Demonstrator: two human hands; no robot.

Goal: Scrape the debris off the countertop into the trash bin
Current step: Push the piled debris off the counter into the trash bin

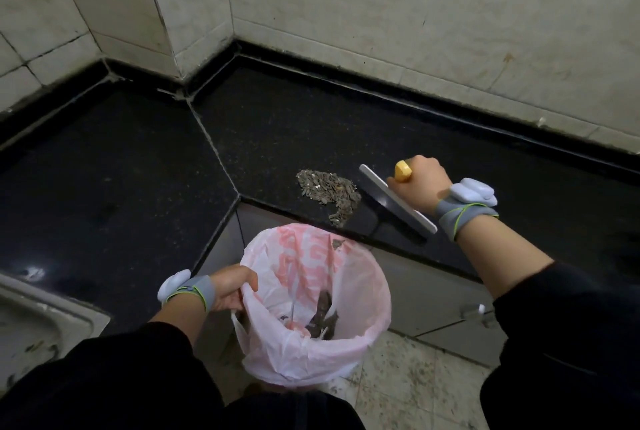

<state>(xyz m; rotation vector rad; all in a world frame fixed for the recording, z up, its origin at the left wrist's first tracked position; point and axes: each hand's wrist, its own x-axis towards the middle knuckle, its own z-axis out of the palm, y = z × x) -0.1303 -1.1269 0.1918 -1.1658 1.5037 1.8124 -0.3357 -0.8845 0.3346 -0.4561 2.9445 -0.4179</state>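
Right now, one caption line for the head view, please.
Right hand holds scraper beside debris on countertop; left hand grips bin liner below the edge.

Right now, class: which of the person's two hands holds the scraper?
The right hand, gripping the yellow-handled scraper on the countertop beside the debris; the left hand instead holds the pink bin bag by its rim.

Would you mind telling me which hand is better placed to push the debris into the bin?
The right hand: it grips the scraper beside the debris pile. The left hand holds the bin liner open below the countertop edge.
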